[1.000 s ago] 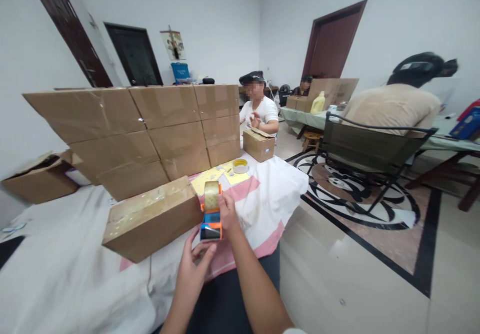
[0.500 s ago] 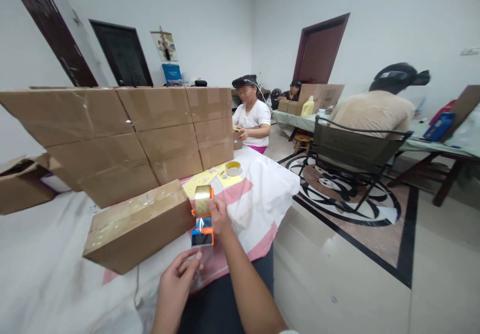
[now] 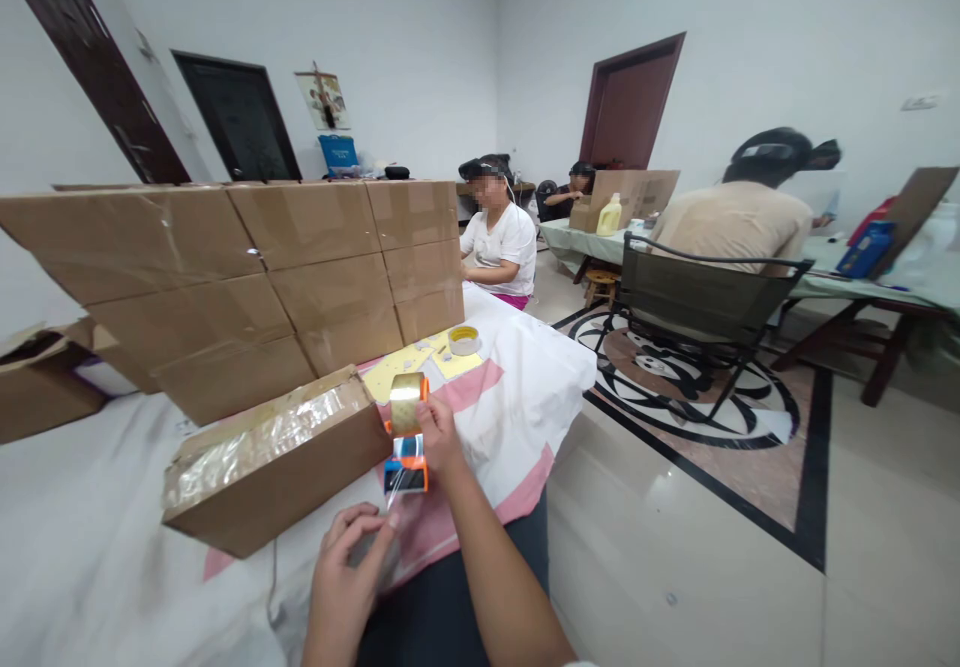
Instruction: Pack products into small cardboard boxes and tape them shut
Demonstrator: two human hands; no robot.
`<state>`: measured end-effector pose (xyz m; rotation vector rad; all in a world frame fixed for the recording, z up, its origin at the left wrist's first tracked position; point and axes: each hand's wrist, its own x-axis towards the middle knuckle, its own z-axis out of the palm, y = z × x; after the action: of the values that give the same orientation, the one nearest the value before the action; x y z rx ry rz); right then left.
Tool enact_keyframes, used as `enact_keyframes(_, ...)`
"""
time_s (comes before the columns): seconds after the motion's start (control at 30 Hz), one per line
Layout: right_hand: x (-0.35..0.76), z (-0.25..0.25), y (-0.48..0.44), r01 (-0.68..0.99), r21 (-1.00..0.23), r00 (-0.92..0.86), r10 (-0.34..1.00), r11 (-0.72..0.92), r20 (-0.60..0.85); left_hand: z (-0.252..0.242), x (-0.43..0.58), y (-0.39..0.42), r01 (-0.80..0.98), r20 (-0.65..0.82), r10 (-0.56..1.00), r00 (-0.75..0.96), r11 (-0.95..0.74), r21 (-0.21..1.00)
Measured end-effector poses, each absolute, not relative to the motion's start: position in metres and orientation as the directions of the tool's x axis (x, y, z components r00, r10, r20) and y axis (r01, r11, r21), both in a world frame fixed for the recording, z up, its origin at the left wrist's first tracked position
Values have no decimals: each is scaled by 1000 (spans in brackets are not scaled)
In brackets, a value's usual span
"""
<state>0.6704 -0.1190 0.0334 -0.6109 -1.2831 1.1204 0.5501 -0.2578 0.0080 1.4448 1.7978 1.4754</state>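
Note:
My right hand (image 3: 440,435) is wrapped round an orange and blue tape dispenser (image 3: 406,475) loaded with a roll of clear yellowish packing tape (image 3: 407,403). Just below it, the fingertips of my left hand (image 3: 352,547) are closed on the tape's loose end, and a short shiny strip (image 3: 396,495) runs from there up to the dispenser. To the left of the dispenser a long cardboard box (image 3: 277,447) lies on the cloth-covered table, with glossy tape along its top.
A wall of stacked cardboard boxes (image 3: 322,277) stands behind the long box. Another tape roll (image 3: 463,340) rests by yellow sheets (image 3: 397,371). A person in white (image 3: 514,242) sits past the stack; another sits in a dark chair (image 3: 705,297) at right. An open carton (image 3: 45,387) is far left.
My left fingers have closed on the tape end, and a short strip now shows between them and the dispenser. The view has shifted slightly; the person in white has lowered their hands behind the boxes.

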Motion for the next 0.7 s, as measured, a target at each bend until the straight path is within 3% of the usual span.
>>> enact_keyframes(0.2,671,35,-122,-293,-861,-119,878,415,464,19,558,-268,232,65,927,-369,24,972)
enact_keyframes(0.37,672,36,-123,-324,-858,-116,884,398,453,31,566,-277,100,-24,921,-388,68,993)
enact_keyframes(0.53,673,37,-126,-239,-855,-103,864,460,493,45,566,-282,130,-20,927,-375,74,989)
enact_keyframes(0.7,673,37,-128,-266,-854,-45,879,447,474,43,565,-280,72,-90,934,-346,122,990)
